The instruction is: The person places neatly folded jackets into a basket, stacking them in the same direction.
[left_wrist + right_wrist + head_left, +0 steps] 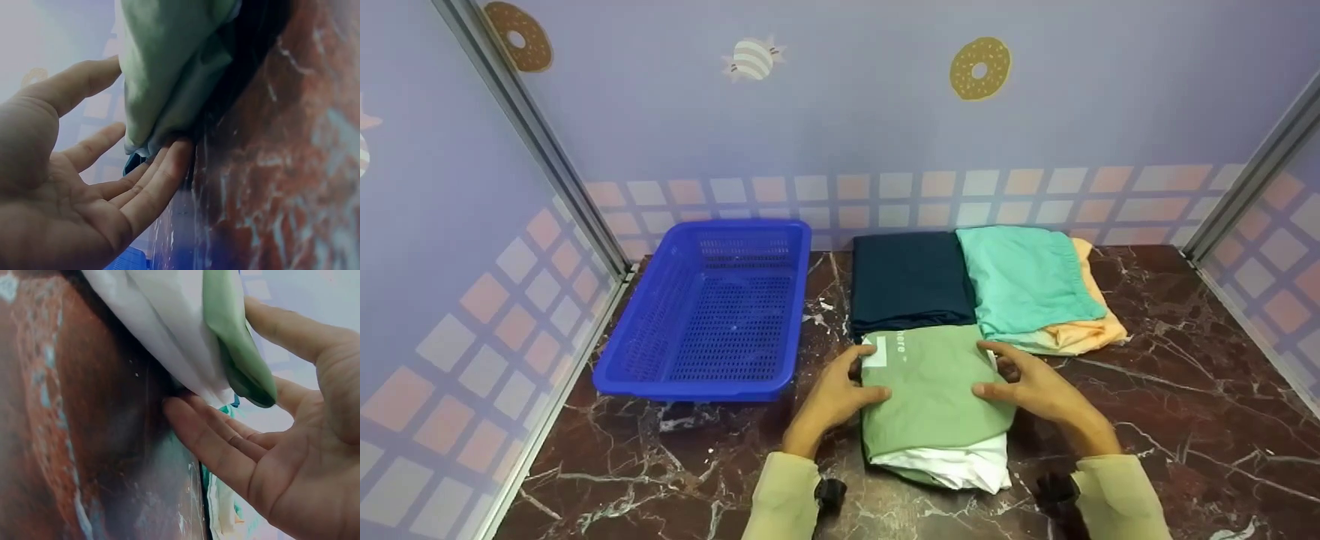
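Observation:
A folded green T-shirt (930,397) with white print lies on top of a small pile at the front middle. Folded white cloth (960,461) shows below it, with a dark edge underneath. My left hand (840,386) is at the pile's left side, thumb on the green top and nearly straight fingertips at the lower edge. On the right side, my right hand (1031,382) mirrors it, thumb on the green cloth. In the right wrist view, its outstretched fingers (219,453) reach the bottom of the white cloth.
A blue plastic basket (795,352) with nothing in it stands at the left. Behind the pile lies a folded navy garment (911,277). To its right, turquoise shorts (1027,277) rest over a peach garment (1099,334). Patterned panels (870,112) border the marbled tabletop (1185,420).

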Demonstrator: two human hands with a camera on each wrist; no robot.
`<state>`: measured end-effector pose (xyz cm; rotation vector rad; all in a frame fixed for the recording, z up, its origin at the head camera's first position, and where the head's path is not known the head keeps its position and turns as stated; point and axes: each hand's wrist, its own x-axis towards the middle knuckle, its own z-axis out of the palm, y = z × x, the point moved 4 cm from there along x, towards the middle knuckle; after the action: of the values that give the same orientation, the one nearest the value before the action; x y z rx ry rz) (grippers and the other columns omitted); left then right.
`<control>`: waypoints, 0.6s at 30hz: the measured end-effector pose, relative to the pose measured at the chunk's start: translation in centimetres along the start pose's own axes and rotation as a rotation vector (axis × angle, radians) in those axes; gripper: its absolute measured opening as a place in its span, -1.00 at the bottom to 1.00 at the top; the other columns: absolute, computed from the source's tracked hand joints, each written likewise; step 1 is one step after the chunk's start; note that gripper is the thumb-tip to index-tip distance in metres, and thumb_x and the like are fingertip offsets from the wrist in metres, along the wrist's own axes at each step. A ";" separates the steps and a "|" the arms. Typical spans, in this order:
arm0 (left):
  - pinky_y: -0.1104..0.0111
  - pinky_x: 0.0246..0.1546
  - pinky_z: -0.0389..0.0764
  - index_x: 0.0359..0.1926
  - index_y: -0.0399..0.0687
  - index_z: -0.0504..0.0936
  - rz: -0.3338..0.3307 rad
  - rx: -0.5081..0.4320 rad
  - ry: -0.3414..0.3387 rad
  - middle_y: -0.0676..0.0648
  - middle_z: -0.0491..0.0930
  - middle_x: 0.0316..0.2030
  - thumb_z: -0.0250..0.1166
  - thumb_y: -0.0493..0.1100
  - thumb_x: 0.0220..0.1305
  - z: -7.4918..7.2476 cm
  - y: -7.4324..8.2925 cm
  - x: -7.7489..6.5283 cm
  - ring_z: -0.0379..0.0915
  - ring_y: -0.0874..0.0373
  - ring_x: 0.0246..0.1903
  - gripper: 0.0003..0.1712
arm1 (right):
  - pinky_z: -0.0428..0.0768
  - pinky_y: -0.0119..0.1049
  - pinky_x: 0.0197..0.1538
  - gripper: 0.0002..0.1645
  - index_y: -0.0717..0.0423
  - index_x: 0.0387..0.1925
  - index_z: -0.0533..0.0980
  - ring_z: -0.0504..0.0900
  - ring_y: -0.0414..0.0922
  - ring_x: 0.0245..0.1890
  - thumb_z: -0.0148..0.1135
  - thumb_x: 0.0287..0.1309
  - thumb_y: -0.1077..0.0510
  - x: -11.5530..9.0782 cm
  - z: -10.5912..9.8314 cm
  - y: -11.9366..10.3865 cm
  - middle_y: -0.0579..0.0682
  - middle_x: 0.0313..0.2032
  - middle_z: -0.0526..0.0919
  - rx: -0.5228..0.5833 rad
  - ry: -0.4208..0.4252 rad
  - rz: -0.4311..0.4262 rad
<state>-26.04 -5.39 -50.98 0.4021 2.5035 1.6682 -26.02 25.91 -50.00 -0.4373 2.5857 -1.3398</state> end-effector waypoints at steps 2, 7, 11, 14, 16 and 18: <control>0.15 -0.14 0.70 0.42 -0.22 0.51 0.004 0.014 -0.001 -0.30 0.65 0.08 0.58 -0.26 0.14 0.1 0.0 0.0 0.62 -0.06 -0.10 -0.18 | 0.67 -0.08 -0.07 -0.03 0.24 0.56 0.29 0.64 0.18 0.07 0.52 0.29 -0.01 0.0 0.2 0.0 0.34 0.13 0.60 0.010 0.004 -0.003; 0.02 0.05 0.63 0.46 -0.16 0.48 0.008 -0.003 -0.005 -0.31 0.55 0.25 0.56 -0.27 0.14 0.4 -0.1 0.0 0.55 -0.12 0.02 -0.15 | 0.63 0.01 -0.01 -0.06 0.24 0.54 0.32 0.58 0.22 0.10 0.54 0.27 0.02 0.2 0.5 0.2 0.37 0.23 0.51 0.006 0.020 -0.043; 0.05 0.04 0.63 0.42 -0.16 0.50 0.015 -0.080 0.013 -0.32 0.52 0.26 0.51 -0.37 0.12 0.7 -0.2 0.0 0.56 -0.10 -0.01 -0.19 | 0.44 0.30 0.30 -0.03 0.20 0.56 0.30 0.37 0.42 0.37 0.53 0.27 -0.03 0.2 0.9 0.6 0.40 0.46 0.31 0.004 0.014 -0.039; 0.20 -0.20 0.67 0.34 -0.19 0.53 0.014 -0.175 0.025 -0.30 0.54 0.18 0.45 -0.43 0.11 1.0 -0.4 0.0 0.61 -0.01 -0.18 -0.28 | 0.33 0.36 0.38 0.00 0.15 0.58 0.28 0.24 0.43 0.47 0.54 0.26 -0.05 0.3 1.2 0.8 0.38 0.53 0.20 0.026 0.021 -0.015; 0.27 -0.32 0.65 0.25 -0.22 0.56 0.007 -0.232 0.027 -0.28 0.54 0.15 0.43 -0.44 0.11 1.2 -0.6 0.0 0.61 0.03 -0.24 -0.37 | 0.37 0.31 0.35 0.01 0.13 0.59 0.27 0.27 0.39 0.46 0.55 0.26 -0.03 0.3 1.3 0.8 0.36 0.53 0.21 0.051 0.030 -0.010; 0.30 -0.35 0.63 0.17 -0.23 0.59 -0.001 -0.254 0.032 -0.26 0.54 0.12 0.44 -0.43 0.11 1.2 -0.7 0.0 0.59 0.07 -0.26 -0.45 | 0.38 0.30 0.34 0.00 0.11 0.59 0.28 0.25 0.37 0.47 0.56 0.25 0.01 0.4 1.4 0.9 0.35 0.54 0.21 0.082 0.037 -0.009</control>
<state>-25.86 -4.56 -52.06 0.3493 2.2702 1.9739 -26.10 25.20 -51.61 -0.4146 2.5493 -1.4648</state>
